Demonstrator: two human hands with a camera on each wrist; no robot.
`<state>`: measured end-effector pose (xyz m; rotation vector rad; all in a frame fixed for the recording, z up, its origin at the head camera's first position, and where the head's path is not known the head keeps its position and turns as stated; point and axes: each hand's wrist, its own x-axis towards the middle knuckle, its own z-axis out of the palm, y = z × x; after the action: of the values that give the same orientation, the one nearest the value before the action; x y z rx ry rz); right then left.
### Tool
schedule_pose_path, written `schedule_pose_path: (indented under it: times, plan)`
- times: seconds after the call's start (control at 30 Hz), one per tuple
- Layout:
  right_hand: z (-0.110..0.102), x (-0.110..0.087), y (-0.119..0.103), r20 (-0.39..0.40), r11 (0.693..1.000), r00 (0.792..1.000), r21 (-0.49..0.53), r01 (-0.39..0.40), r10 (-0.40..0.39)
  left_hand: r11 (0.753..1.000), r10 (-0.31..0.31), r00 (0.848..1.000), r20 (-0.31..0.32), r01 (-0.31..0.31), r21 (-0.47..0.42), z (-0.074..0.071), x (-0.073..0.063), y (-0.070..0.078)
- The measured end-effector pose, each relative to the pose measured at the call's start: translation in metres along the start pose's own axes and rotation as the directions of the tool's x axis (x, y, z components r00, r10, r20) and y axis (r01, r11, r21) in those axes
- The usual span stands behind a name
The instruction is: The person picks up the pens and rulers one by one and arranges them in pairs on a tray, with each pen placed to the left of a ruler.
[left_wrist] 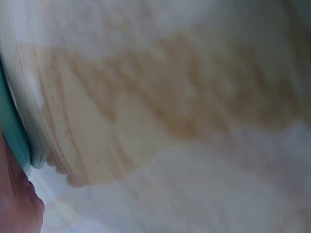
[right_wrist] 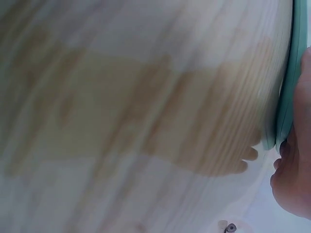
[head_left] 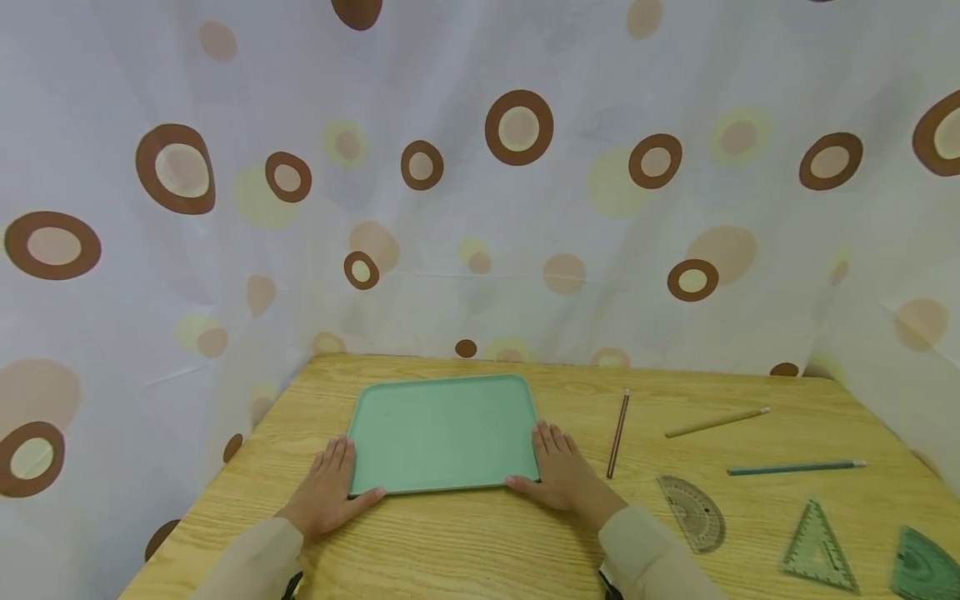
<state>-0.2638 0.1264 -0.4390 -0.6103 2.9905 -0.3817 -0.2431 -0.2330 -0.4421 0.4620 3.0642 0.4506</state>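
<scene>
First come two pale sleeves, (head_left: pixel 247 558) reaching over the desk (head_left: pixel 442 550) from its near side. At their ends the hands lie flat with fingers extended, gripping nothing: the left hand (head_left: pixel 328 490) and the right hand (head_left: pixel 564 477) each touch one near corner of a green tray (head_left: pixel 446 437), fingers along its short side and thumb at its near edge. To the right, also close in, are a green piece (head_left: pixel 926 567) cut off by the frame, a set square (head_left: pixel 808 537) and a clear protractor (head_left: pixel 696 512). The tray lies flat on the left half of the desk. Level with it on the right are a teal pencil (head_left: pixel 795 468), a dark reddish pencil (head_left: pixel 618 433) and a yellowish pencil (head_left: pixel 716 422). Behind hangs a spotted curtain. (head_left: pixel 465 308)

With contact only at the near corners, an uneven push could well twist the tray askew. Shifted right, it would probably knock the reddish pencil, its closest neighbour, and set it rolling.

Both wrist views show the tray's wall nearly side-on, with part of a hand against it, which the head view flattens from above; the surface beside it is too blurred to read well. Only the head view gives the pencils, the drawing tools and how the tray sits between both hands.
</scene>
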Motion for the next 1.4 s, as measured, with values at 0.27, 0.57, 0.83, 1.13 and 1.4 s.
schedule_pose_path:
  times: [0.27,0.57,0.83,1.13,1.4]
  plan:
    - [-0.0006,-0.0009,0.0004,0.005,1.000,1.000,-0.010,-0.003,0.003,1.000,-0.001,1.000,0.012,0.001,-0.008,-0.0013,0.0011,0.0006]
    - [0.0011,-0.0004,0.0011,-0.006,1.000,1.000,-0.015,0.003,-0.003,1.000,-0.011,1.000,0.019,0.011,-0.009,0.0005,0.0032,-0.0016]
    - [0.0035,0.0010,0.0035,-0.003,1.000,1.000,-0.008,0.004,-0.004,1.000,-0.005,1.000,0.023,0.006,-0.021,0.0012,0.0024,-0.0018]
    - [0.0005,-0.0023,-0.0002,0.006,1.000,1.000,-0.005,0.002,-0.002,0.999,-0.006,1.000,0.031,0.007,-0.040,0.0005,-0.0002,-0.0006]
    - [0.0004,-0.0028,-0.0012,-0.002,1.000,1.000,0.004,-0.002,0.002,0.999,0.004,1.000,0.013,-0.003,-0.046,0.0001,0.0002,-0.0007]
